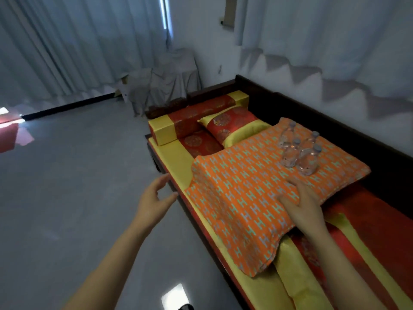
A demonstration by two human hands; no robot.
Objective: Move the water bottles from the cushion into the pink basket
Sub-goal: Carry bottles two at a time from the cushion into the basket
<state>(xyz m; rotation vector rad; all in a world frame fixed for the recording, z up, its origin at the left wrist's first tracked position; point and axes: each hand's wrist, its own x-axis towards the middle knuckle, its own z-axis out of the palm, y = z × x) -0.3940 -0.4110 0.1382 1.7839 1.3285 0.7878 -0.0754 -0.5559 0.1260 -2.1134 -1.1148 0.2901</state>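
Clear water bottles (290,155) clustered upright on orange cushion (234,198), overlapping outlines blurred.

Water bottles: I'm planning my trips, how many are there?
4 clear plastic water bottles, clustered upright on the orange patterned cushion: back left, front left, back right, front right.

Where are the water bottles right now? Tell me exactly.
In the head view, the four water bottles stand clustered on the far right part of the orange cushion, just beyond the right hand and near the dark backrest.
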